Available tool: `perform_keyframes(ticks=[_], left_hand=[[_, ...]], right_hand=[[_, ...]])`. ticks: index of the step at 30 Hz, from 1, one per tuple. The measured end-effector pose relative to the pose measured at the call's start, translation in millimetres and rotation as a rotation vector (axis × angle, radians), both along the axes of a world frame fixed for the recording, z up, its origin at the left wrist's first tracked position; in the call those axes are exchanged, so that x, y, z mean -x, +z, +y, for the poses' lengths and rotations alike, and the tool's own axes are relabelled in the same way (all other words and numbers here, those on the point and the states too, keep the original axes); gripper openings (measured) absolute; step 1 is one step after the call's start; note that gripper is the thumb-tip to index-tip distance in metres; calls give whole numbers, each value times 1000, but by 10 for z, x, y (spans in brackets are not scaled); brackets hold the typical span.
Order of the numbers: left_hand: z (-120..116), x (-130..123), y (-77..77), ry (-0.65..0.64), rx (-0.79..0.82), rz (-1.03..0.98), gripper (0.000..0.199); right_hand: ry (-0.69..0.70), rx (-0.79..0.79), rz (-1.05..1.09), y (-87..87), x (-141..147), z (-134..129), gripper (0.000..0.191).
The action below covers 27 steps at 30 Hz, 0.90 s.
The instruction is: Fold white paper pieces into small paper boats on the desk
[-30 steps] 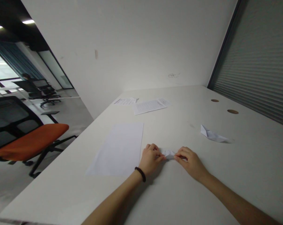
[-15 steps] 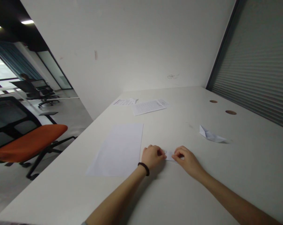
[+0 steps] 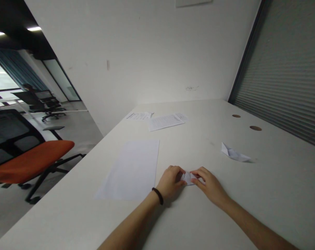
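A small piece of folded white paper [image 3: 188, 178] lies between my two hands, close to the tabletop. My left hand [image 3: 172, 180], with a dark band at its wrist, pinches the paper's left side between thumb and fingers. On the opposite side, my right hand [image 3: 208, 182] grips the right end in the same way. Creases and a raised flap show in the middle of the piece; its ends are covered by my fingertips. Left of my left hand is a blank white sheet [image 3: 131, 168], lying flat.
A folded paper boat [image 3: 234, 153] rests to the right on the white table [image 3: 199, 139]. Printed sheets [image 3: 166, 121] lie toward the wall. Two round holes [image 3: 255, 128] pierce the table's right side. An orange-seated chair [image 3: 40, 158] stands off the left edge; a person sits far behind.
The folded paper's middle now shows a raised flap, where it looked flatter before. My fingers and thumbs have spread farther apart along its ends. The whole view has shifted slightly.
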<state>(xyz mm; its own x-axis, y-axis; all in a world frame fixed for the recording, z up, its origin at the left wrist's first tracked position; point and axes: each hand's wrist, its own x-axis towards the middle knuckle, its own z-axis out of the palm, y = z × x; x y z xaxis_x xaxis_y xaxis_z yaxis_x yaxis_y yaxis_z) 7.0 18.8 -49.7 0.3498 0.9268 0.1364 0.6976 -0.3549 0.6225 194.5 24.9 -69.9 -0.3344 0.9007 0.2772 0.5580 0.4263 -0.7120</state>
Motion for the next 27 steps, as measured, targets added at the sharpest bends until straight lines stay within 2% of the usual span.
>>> perform_keyframes(ticks=[4,7,12,16,19,22,27], left_hand=[[-36,-18,-20,-70,74,-103,21],[-42,-45,-51,-75,98,-189,22],[-36,-66,-81,-52,148,-410,53],[-31,-75,-64,-111,116,-251,30],[-29,-93,-68,-57,97,-191,32],[-26,-107,-72,-36,-11,-121,21],[-8,-72,-41,-16,-82,-91,10]], right_hand=[[48,101,31,68,-45,2,11],[49,143,64,110,-59,-3,13],[68,209,101,172,-29,-46,11],[69,191,82,190,-13,-55,5],[59,156,132,179,10,-51,13],[61,125,151,156,43,-48,13],[18,-55,107,83,52,-47,4]])
